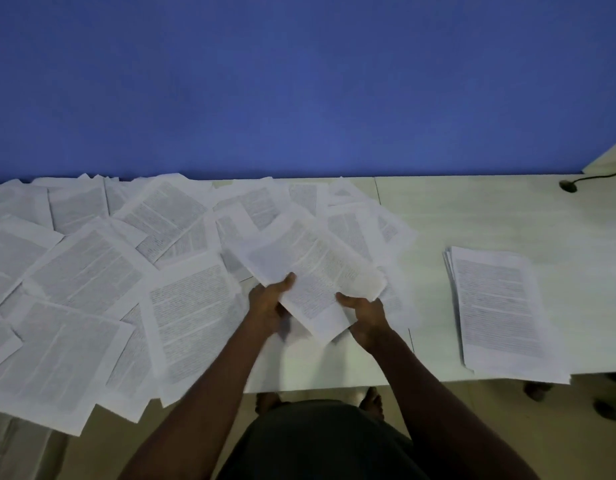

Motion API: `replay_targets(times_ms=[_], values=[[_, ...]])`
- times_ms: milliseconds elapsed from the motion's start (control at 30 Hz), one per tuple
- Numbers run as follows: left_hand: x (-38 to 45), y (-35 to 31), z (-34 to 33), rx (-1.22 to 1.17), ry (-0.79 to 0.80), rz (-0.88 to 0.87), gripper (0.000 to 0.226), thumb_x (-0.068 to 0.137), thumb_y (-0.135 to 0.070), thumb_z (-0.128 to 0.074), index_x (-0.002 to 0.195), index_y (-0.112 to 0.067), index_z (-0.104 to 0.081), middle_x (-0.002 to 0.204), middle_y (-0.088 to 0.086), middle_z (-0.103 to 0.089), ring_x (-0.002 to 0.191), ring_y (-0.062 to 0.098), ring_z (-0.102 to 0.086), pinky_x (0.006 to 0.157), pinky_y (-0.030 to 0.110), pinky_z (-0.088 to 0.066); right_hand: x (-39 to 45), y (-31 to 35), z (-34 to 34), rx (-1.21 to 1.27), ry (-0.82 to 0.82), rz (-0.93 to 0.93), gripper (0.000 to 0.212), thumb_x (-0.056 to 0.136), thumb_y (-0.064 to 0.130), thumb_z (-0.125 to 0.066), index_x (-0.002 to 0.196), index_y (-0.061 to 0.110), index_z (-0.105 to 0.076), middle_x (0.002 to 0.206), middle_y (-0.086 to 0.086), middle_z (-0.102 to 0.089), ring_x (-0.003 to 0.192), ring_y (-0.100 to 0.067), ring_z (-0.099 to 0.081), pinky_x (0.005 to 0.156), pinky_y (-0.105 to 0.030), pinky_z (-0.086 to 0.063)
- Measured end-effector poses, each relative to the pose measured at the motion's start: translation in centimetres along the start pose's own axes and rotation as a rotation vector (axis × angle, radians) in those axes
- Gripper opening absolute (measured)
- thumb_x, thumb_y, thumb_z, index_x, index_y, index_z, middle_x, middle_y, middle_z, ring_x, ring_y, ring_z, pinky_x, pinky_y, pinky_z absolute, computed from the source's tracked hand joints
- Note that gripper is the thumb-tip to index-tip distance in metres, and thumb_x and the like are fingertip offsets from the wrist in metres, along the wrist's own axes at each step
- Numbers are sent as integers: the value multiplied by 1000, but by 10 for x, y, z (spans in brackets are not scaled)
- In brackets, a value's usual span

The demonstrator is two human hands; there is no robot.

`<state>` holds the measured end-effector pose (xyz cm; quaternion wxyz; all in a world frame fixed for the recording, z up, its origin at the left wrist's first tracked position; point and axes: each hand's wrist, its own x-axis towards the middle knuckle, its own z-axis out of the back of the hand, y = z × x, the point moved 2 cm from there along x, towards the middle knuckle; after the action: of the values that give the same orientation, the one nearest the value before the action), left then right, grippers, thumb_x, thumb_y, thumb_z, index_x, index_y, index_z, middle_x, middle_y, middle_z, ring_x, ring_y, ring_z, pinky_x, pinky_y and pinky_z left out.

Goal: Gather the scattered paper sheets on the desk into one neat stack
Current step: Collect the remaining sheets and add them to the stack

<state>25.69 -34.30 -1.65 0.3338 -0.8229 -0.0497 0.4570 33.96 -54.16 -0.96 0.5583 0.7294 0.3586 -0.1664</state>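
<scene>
A: In the head view, what do the hands hold?

B: The left hand [270, 299] and right hand [363, 315] each pinch a near corner of a few held sheets [317, 271], thumbs on top, lifted over the desk [473, 209] near its middle.

A: And the rest?

B: Scattered sheets [92, 271] overlap across the left half, some hanging over the front edge. A gathered stack [500, 306] lies by the front right edge, well apart. A black cable [590, 178] sits at the back right corner.
</scene>
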Motion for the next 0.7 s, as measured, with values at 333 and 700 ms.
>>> replay_targets(times_ms=[333, 700], values=[[-1, -84, -38, 981, 443, 231, 48, 85, -13, -80, 130, -13, -64, 127, 11, -70, 119, 33, -66, 104, 50, -51, -22, 31, 97, -119, 293, -84, 50, 86, 5, -79, 133, 11, -61, 128, -20, -69, 117, -40, -68, 88, -50, -60], [-17, 56, -216, 640, 412, 154, 24, 86, -2, -76, 107, 0, -64, 116, 23, -72, 100, 37, -73, 75, 46, -63, -61, 80, 256, 381, -258, 148, 46, 90, 12, -79, 134, 7, -66, 129, -13, -73, 117, -35, -71, 99, -61, -55]])
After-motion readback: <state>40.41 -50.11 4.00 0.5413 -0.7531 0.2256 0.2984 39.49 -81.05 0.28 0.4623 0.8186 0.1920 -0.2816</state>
